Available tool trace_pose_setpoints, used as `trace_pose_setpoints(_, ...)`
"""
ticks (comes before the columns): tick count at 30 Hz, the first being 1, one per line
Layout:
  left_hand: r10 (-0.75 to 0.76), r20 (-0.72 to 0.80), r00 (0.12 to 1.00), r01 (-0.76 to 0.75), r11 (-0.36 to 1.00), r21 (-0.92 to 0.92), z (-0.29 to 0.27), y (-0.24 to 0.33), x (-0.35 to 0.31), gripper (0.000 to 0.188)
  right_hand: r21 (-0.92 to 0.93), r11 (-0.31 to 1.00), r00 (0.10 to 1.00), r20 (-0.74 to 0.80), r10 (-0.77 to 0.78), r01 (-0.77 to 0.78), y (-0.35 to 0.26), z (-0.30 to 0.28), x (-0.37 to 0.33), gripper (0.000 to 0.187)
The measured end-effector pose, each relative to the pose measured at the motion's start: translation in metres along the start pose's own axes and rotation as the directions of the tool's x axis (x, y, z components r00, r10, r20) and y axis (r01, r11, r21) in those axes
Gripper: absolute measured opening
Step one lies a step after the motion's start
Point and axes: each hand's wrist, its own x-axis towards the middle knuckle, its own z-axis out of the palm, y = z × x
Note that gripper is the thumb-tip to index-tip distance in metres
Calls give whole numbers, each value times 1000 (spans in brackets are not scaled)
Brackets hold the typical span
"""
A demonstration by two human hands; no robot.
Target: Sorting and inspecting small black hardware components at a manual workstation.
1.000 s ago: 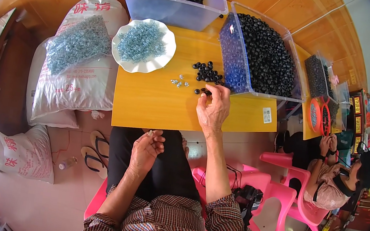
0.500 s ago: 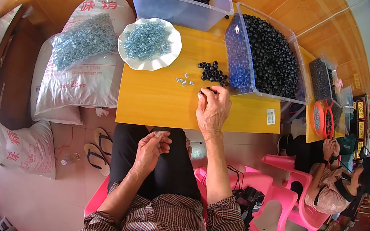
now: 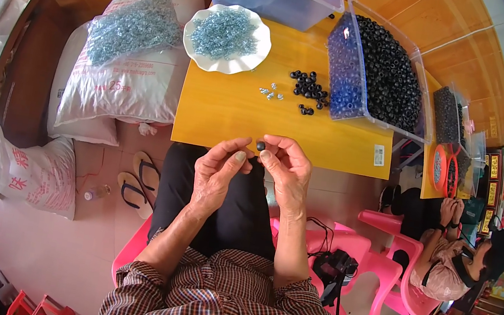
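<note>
My right hand [image 3: 290, 170] pinches a small round black bead-like piece [image 3: 260, 146] between thumb and fingers, just off the table's front edge above my lap. Close beside it on the left, my left hand [image 3: 219, 169] has thumb and fingertips pinched together; whatever lies between them is too small to make out. On the yellow table [image 3: 226, 114] lies a loose cluster of black pieces [image 3: 309, 86]. Left of these are several tiny silvery pieces [image 3: 271, 91]. A white scalloped plate [image 3: 192, 54] carries a heap of small pale blue-grey glinting pieces [image 3: 225, 33].
A clear bin [image 3: 371, 120] full of black pieces stands at the table's right, another bin [image 3: 269, 0] at the back. Left are white sacks [image 3: 124, 99] with a bag [image 3: 134, 29] of glinting pieces. Another person [image 3: 452, 259] sits at right by pink chairs [image 3: 372, 267].
My right hand has come back from the black cluster toward my left hand with one black piece. My left hand has risen slightly toward it. The view has shifted.
</note>
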Motion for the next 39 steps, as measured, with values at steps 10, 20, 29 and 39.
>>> trace_pose_setpoints(10, -32, 76, 997, 48, 974, -220, -4, -6, -7, 26, -482, 792, 925, 132, -356, 374, -4, 10, -18, 27)
trace_pose_setpoints(20, -85, 66, 994, 103, 920, -378, -4, -2, -13, 22, -582, 668, 863, 124, -490, 463, -8, 27, -28, 37)
trace_pose_setpoints(29, -181, 176, 968, 247, 824, -510, -14, -6, -14, 20, -512, 725, 881, 164, -443, 460, -7, 24, -35, 47)
trace_pose_setpoints(39, -177, 195, 965, 258, 778, -573, -10, -13, -20, 21, -538, 712, 887, 179, -426, 451, -10, 22, -41, 33)
